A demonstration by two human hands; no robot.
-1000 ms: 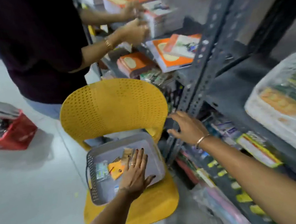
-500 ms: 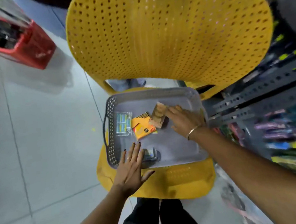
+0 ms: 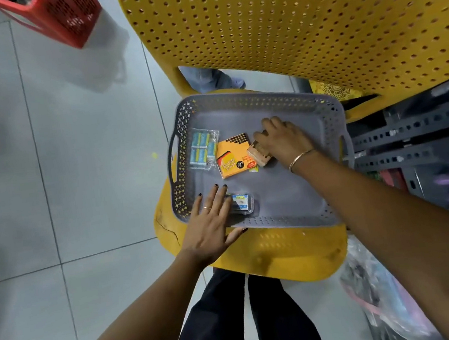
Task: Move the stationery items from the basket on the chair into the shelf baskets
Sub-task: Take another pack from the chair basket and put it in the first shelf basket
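Orange pad (image 3: 235, 155) reads "STICKY NOTES", upside down to the camera, black round logo beside the words, black strip along its far edge; smaller print too fine to read. It lies flat near the middle of the grey plastic basket (image 3: 289, 104), which sits on the seat of the yellow chair (image 3: 297, 17) (perforated back, smooth seat with a crack at the left edge). Basket is shallow, rectangular, lattice-cut walls, slot handles on both short sides.

Left of the pad: clear plastic packet (image 3: 203, 151) holding small blue-and-yellow blocks in rows, label unreadable. Right of the pad, touching its corner: small tan cardboard box (image 3: 258, 152) with dark print, tilted.

Right hand (image 3: 285, 140), thin gold bangle at the wrist, covers the box's right side, fingers curled down over it; whether it grips the box, cannot tell. Left hand (image 3: 211, 228), ring and dark nail polish, lies flat with fingers spread, fingertips on a clear hard-plastic case (image 3: 241, 203) with a blue-white label, print blurred, at the basket's near edge.

Red mesh basket (image 3: 60, 17) on the tiled floor, far left. Grey slotted metal shelf (image 3: 417, 127) to the right.
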